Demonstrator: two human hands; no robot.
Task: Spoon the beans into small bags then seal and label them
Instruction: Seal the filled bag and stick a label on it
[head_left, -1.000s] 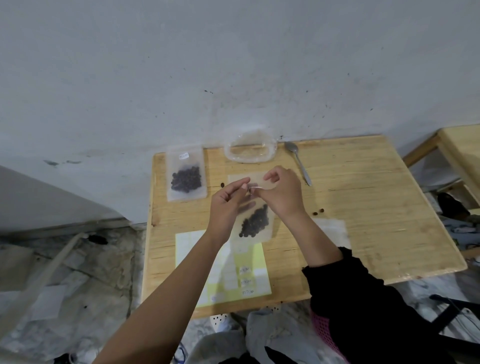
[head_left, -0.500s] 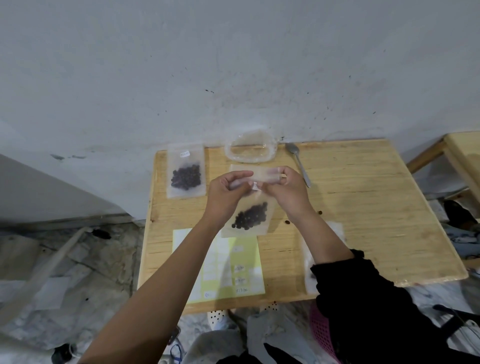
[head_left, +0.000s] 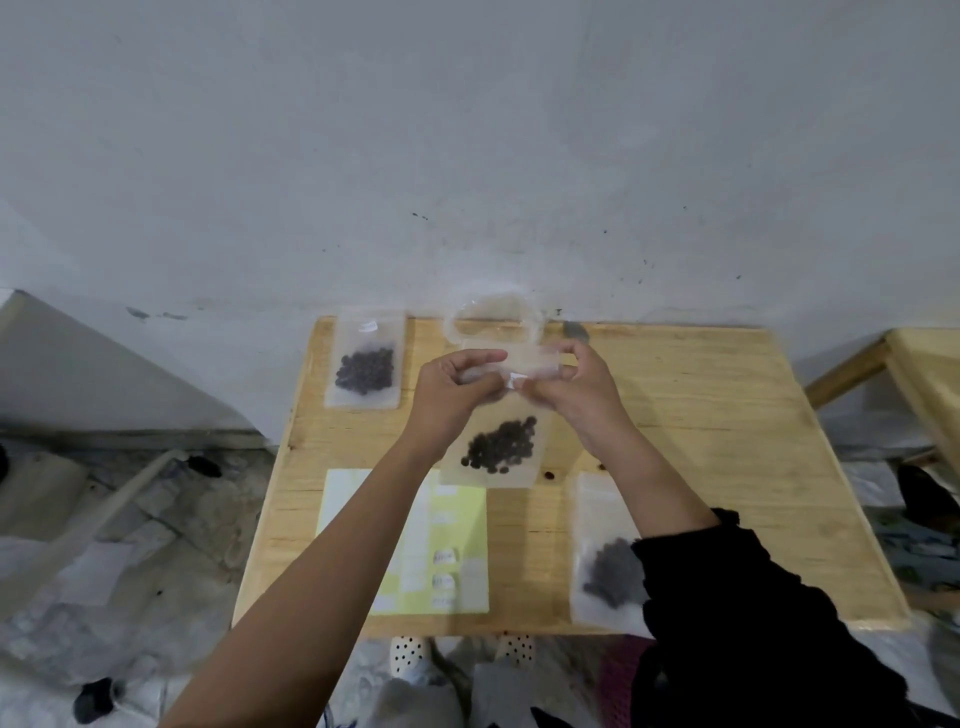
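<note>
Both hands hold one small frosted bag of dark beans by its top edge, above the middle of the wooden table. My left hand pinches the top left part, my right hand the top right. A small white label shows between the fingertips. A second bag of beans, with a label on it, lies at the table's far left. A third bag of beans lies near the front right, partly under my right sleeve. The yellow label sheet lies at the front.
A clear plastic container stands at the table's far edge by the wall. The spoon lies beside it, mostly hidden by my right hand. Two loose beans lie on the wood. Another wooden table stands to the right.
Both hands have raised the bag off the table and hold it by its top. The view has tilted, so the front right bag is now in sight.
</note>
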